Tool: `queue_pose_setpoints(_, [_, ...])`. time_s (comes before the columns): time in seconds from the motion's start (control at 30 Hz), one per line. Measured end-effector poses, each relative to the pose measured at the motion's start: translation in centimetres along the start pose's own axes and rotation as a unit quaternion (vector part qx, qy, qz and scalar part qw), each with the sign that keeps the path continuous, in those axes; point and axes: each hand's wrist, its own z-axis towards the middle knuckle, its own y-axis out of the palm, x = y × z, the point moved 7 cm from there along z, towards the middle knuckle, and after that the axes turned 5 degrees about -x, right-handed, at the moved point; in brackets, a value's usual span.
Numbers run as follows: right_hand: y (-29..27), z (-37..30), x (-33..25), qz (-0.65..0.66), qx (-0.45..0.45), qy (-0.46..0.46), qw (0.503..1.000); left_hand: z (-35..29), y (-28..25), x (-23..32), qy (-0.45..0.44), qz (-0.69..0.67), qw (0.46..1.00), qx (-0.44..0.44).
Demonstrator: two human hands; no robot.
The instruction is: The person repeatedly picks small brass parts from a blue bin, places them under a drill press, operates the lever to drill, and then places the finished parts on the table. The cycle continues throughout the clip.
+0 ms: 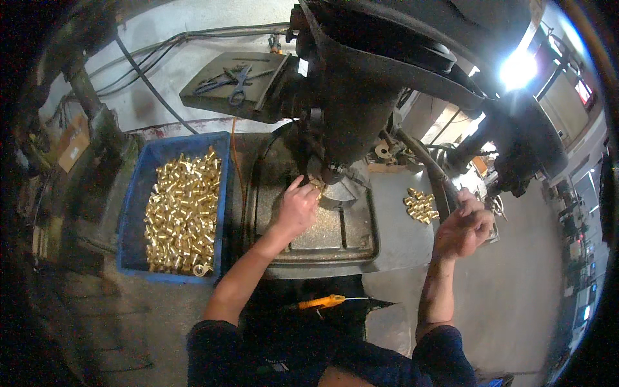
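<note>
My left hand (299,208) reaches under the dark drill press (361,97), its fingers closed on a small brass fitting (318,186) just below the chuck (333,173). The fingers partly hide the fitting. A round metal fixture (342,191) sits beside those fingertips, on a worktable (284,248) strewn with brass shavings. Over to the right, my right hand (463,227) curls round the end of the press's long feed lever (422,153). Several brass fittings (421,206) lie in a small group between the worktable and my right hand.
A blue crate (224,193) full of brass fittings stands left of the worktable. Behind it, blue-handled scissors (239,87) and other tools lie on a grey tray (206,77). A yellow-handled tool (322,302) lies near my body. A bright lamp (518,69) shines at upper right.
</note>
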Motion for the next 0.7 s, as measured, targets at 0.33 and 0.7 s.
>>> queue_pose_setpoints(0.33, [-1.7, -2.6, 0.7, -0.007, -0.027, 0.008, 1.000, 0.7, 0.1, 0.1, 0.016, -0.005, 1.000, -0.019])
queue_pose_setpoints(0.7, [2.6, -6.1, 0.6, -0.182, -0.214, 0.179, 0.943, -0.9, -2.6, 3.7, 0.038, 0.020, 0.999, -0.021])
